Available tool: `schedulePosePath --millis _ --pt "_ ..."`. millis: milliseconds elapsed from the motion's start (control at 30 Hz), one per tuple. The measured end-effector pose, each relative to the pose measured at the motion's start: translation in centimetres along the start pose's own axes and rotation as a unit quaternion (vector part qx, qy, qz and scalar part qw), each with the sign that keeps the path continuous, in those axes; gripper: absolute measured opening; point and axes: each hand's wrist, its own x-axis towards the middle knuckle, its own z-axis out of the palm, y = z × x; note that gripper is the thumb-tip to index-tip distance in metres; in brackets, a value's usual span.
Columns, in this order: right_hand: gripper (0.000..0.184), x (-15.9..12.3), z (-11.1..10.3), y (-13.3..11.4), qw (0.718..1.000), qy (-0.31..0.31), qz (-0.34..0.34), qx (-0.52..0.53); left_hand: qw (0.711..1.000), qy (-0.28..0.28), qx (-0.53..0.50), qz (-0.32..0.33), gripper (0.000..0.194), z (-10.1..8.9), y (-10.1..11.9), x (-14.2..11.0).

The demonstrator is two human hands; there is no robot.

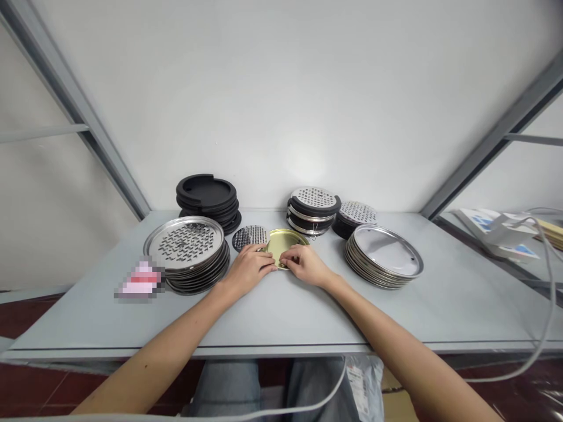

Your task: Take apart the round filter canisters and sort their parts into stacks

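A shallow gold-coloured round metal lid [285, 237] with a raised rim lies on the grey table between my hands. My left hand [250, 266] grips its left rim, fingers bent over the edge. On the near side of the lid, my right hand [308, 265] has thumb and fingers pinched together; a small thing seems to be at the fingertips, too small to name. Just behind my left hand lies a dark disc [250, 236] with a perforated, grater-like face.
Grater discs [189, 243] are stacked at left, with black rings [206, 193] behind. Ring-and-grater stacks [314, 205] [358, 212] stand at the back. Silver round lids [387, 252] are piled at right. A white cable [552, 293] hangs by the right edge.
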Motion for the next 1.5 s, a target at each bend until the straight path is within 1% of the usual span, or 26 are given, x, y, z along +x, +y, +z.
schedulePosePath --millis 267,467,800,1100,1267,1500 --pt "0.021 -0.7 0.6 -0.1 0.999 0.025 -0.024 -0.036 1.000 -0.004 0.016 -0.003 0.013 -0.3 0.5 0.1" --pt "0.021 -1.0 1.3 0.1 0.997 0.050 -0.036 -0.053 0.999 -0.012 0.022 -0.021 0.012 -0.5 0.9 0.0" --pt "0.022 -1.3 1.5 0.0 0.991 0.057 -0.077 -0.092 0.999 -0.022 0.003 -0.033 0.012 -0.5 0.8 0.1" --pt "0.022 -1.3 1.4 -0.1 0.990 0.051 -0.082 -0.099 0.999 -0.019 -0.001 -0.035 0.012 -0.4 0.7 0.0" --pt "0.022 -1.3 1.4 -0.1 0.990 0.048 -0.089 -0.101 0.999 -0.003 -0.005 -0.041 0.013 -0.1 0.6 -0.1" --pt "0.022 -1.3 1.4 -0.1 0.989 0.051 -0.093 -0.102 0.998 -0.013 -0.010 -0.055 0.011 -0.3 0.9 0.0"
